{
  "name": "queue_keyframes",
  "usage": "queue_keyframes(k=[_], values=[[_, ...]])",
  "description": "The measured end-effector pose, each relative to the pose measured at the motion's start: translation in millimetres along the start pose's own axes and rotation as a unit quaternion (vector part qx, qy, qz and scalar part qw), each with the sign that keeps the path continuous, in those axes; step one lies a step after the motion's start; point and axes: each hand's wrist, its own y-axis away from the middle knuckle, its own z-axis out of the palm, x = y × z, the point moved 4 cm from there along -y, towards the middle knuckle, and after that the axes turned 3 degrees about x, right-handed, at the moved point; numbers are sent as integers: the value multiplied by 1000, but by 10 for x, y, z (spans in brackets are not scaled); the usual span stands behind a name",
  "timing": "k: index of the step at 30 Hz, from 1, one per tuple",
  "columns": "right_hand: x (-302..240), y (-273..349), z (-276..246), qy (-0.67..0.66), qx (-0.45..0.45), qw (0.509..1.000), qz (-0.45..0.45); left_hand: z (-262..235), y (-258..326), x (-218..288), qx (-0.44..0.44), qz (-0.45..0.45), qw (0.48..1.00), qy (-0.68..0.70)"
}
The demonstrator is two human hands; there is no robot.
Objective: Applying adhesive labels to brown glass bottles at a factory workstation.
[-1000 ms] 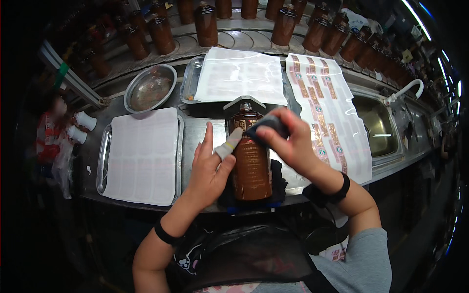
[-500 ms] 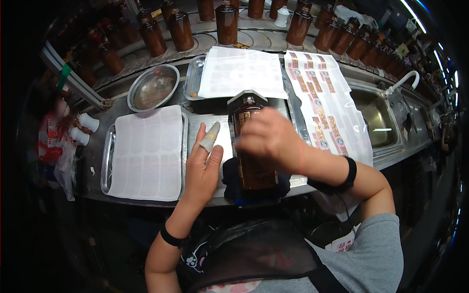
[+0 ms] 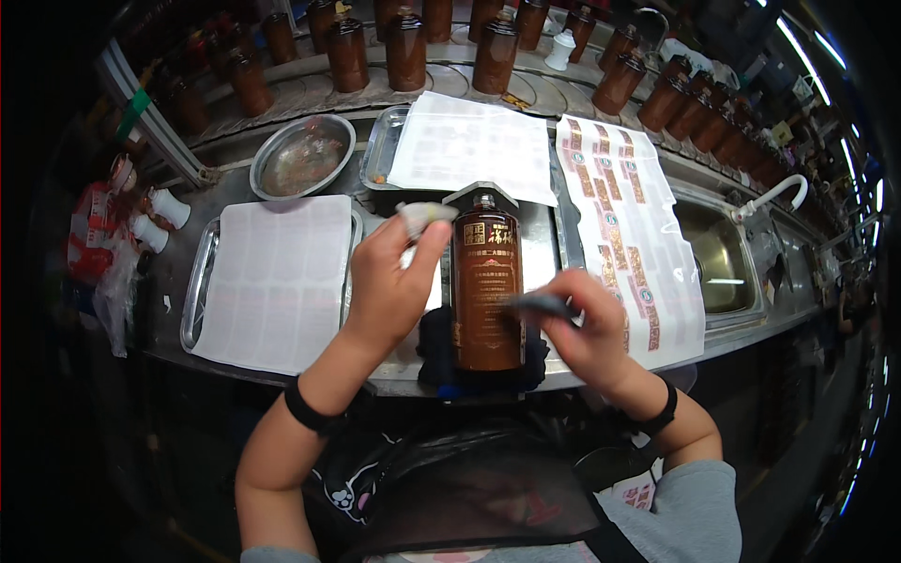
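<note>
A brown bottle [image 3: 485, 291] with gold lettering lies tilted in front of me, its neck pointing away, its base on a dark cloth [image 3: 436, 352]. A metal holder [image 3: 507, 193] surrounds its neck end. Beside the bottle's upper left is my left hand [image 3: 394, 272], thumb and index finger extended and slightly blurred, with nothing visible in them. A pale finger cot [image 3: 424, 218] covers the index finger. My right hand [image 3: 591, 324], at the bottle's lower right, is closed on a dark flat tool [image 3: 544, 305]; its tip is blurred against the bottle's side.
White label sheets [image 3: 272, 281] lie on a metal tray at left, others [image 3: 474, 145] on a tray behind. Patterned sticker strips [image 3: 619, 225] lie at right, by a sink [image 3: 718, 253] with a white faucet [image 3: 779, 183]. A metal bowl [image 3: 305, 155] and a conveyor of brown bottles [image 3: 405, 52] stand behind.
My right hand has moved down and right, off the bottle's upper front, uncovering its lettering; the dark tool now shows. My left hand has moved up and right to the bottle's shoulder.
</note>
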Motion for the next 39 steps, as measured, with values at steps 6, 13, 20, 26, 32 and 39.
queue_keyframes(k=[6, 13, 20, 26, 32, 39], values=[[37, 209, -1, -174, -52, 966, 182, 347, -369, -258, -83, 29, 993, -74], [281, 264, -13, -48, -80, 969, 231, 409, -497, -469, -177, -154, 968, -91], [1, 379, 448, -62, -93, 985, 128, 637, -583, -648, -117, -173, 978, -5], [-814, 499, 507, -25, -200, 972, 119, -551, 139, -384, 64, -98, 993, 35], [-1889, 345, 1772, 37, -352, 850, -390, -2853, 1941, 224, 120, -79, 990, 6], [-2038, 674, 2936, 144, -559, 692, -434, -3010, 4865, 836, 503, -66, 744, -436]])
